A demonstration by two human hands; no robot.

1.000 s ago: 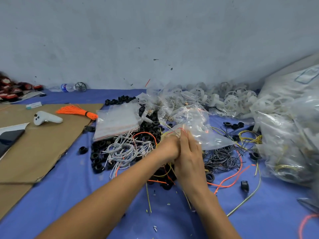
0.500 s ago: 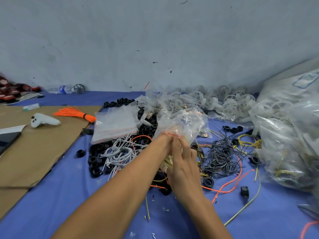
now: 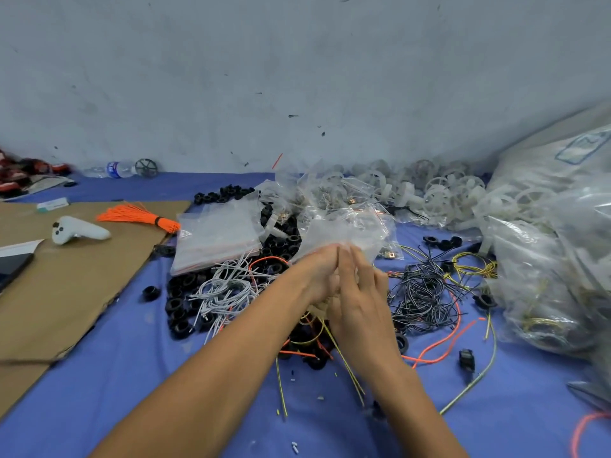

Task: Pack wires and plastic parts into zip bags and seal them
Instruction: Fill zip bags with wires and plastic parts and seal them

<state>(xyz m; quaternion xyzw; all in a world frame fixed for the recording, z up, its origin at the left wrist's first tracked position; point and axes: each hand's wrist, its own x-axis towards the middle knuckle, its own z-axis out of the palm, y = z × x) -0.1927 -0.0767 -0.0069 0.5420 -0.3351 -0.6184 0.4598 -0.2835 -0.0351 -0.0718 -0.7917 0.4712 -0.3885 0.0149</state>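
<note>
My left hand and right hand meet at the centre and pinch a clear zip bag between them. The bag stands up above the fingertips, and yellow wires hang out below the hands. The bag's seal is hidden by my fingers. A flat stack of empty zip bags lies to the left. White wires and black plastic rings lie just left of my left hand. Black wires lie to the right.
Filled zip bags and white plastic wheels are piled along the back wall. Large full plastic bags crowd the right side. Cardboard at left carries a white controller and an orange tassel. An orange wire trails at right.
The bag swung from pointing right to standing upright above my hands. Both hands rose slightly and closed together, fingers now pressed side by side on the bag.
</note>
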